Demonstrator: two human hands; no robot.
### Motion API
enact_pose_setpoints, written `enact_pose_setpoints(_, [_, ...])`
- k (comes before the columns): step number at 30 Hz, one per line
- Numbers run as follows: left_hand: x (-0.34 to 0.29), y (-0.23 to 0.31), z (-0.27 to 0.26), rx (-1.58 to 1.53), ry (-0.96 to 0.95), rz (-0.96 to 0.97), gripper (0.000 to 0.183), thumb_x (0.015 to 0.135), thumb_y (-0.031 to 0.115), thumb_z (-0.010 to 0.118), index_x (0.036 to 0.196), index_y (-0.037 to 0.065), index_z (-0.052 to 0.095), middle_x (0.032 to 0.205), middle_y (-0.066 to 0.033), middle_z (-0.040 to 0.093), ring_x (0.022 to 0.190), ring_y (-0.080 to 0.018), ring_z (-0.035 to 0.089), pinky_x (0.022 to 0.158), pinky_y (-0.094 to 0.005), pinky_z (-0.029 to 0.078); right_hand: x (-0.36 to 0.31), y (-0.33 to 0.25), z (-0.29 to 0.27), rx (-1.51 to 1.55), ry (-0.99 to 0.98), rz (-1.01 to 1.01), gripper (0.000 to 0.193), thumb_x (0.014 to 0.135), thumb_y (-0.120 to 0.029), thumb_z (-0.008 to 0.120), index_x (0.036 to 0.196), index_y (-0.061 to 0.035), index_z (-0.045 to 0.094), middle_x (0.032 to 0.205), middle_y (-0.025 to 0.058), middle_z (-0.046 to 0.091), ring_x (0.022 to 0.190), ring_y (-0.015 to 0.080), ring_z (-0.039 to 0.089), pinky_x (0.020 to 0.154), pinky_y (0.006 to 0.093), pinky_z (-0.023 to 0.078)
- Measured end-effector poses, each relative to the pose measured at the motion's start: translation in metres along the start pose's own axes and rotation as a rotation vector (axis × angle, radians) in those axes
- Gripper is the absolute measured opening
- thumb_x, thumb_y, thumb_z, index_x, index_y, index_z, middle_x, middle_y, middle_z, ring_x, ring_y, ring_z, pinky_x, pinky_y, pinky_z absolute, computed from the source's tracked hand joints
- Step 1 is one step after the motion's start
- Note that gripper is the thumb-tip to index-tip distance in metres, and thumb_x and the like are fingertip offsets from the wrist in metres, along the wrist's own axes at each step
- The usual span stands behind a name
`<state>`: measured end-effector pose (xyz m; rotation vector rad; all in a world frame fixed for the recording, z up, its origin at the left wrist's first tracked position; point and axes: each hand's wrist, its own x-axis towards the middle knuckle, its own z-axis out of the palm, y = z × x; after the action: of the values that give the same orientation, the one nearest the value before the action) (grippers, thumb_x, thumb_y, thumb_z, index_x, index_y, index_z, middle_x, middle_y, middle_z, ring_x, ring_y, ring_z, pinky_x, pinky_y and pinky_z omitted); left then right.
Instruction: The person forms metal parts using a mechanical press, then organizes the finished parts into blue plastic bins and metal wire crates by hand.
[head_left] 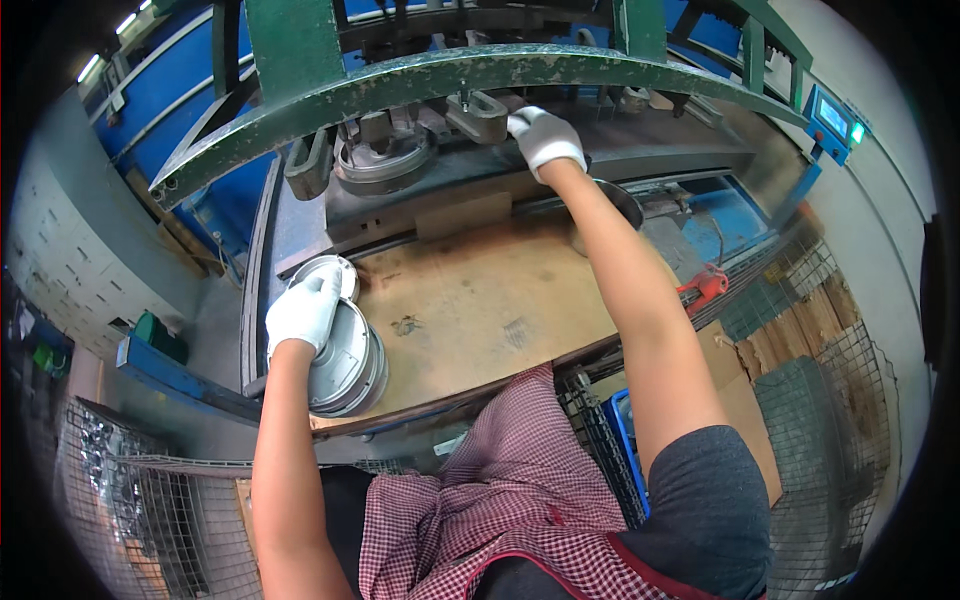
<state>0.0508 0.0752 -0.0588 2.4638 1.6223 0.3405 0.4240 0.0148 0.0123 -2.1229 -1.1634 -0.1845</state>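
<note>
Here two gloved hands are at work, and the round metal parts number about four: two or three grey discs (pixel 345 355) stacked at the table's near-left corner, one smaller disc (pixel 330 272) just beyond them at 12 o'clock of the stack, and one ring-shaped part (pixel 383 160) seated in the press.

The left hand (pixel 303 312) lies flat on top of the stack, its grip spread over the upper disc and its fingertips reaching the smaller disc; it pinches nothing that can be seen. The stack sits directly under that palm.

The right hand (pixel 545 137) reaches far forward to 1 o'clock, into the press, its grip curled and pressed on a grey metal block (pixel 480 115); whether it clamps the block cannot be told. A dark round pan (pixel 620 200) shows just under that forearm.

The table (pixel 480 310) is a worn brown sheet, scuffed and stained. A green steel arch (pixel 450 75) spans the press. Wire-mesh cages (pixel 150 500) stand at 7 o'clock and 4 o'clock, blue machine panels (pixel 170 70) at 11 o'clock.
</note>
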Motion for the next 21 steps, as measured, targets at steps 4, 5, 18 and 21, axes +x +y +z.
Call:
enact_pose_setpoints(4, [-0.002, 0.003, -0.002, -0.033, 0.01, -0.009, 0.056, 0.096, 0.054, 0.033, 0.098, 0.015, 0.073, 0.1, -0.016, 0.069, 0.097, -0.0351, 0.063, 0.087, -0.0424, 0.046, 0.021, 0.028, -0.008, -0.112, 0.069, 0.068, 0.045, 0.091, -0.049, 0.051, 0.115, -0.0139, 0.065, 0.115, 0.0165, 0.064, 0.108, 0.0365, 0.059, 0.091, 0.0433, 0.047])
enact_pose_setpoints(5, [0.0, 0.004, -0.005, -0.009, -0.056, -0.031, 0.058, 0.096, 0.056, 0.031, 0.107, 0.015, 0.07, 0.107, -0.0166, 0.067, 0.103, -0.0351, 0.061, 0.091, -0.0417, 0.045, 0.026, 0.045, -0.013, -0.13, 0.105, 0.095, 0.046, 0.092, -0.049, 0.05, 0.115, -0.0131, 0.065, 0.115, 0.0177, 0.064, 0.108, 0.0371, 0.059, 0.091, 0.0439, 0.047])
enact_pose_setpoints(18, [0.001, 0.003, -0.006, 0.014, -0.053, -0.018, 0.061, 0.096, 0.057, 0.03, 0.111, 0.012, 0.069, 0.106, -0.0202, 0.067, 0.102, -0.0377, 0.062, 0.091, -0.043, 0.046, -0.068, 0.119, -0.105, 0.253, 0.339, 0.181, 0.029, 0.08, -0.025, 0.073, 0.097, -0.0022, 0.07, 0.091, 0.0081, 0.07, 0.083, 0.015, 0.064, 0.077, 0.0295, 0.049])
enact_pose_setpoints(21, [0.0, 0.001, -0.004, 0.021, -0.049, -0.025, 0.061, 0.096, 0.057, 0.03, 0.112, 0.013, 0.068, 0.108, -0.0197, 0.066, 0.104, -0.0372, 0.062, 0.092, -0.0425, 0.046, -0.087, 0.129, -0.079, 0.047, 0.176, 0.234, 0.032, 0.077, -0.035, 0.069, 0.097, -0.0099, 0.071, 0.095, 0.0121, 0.071, 0.09, 0.0251, 0.066, 0.081, 0.0347, 0.05])
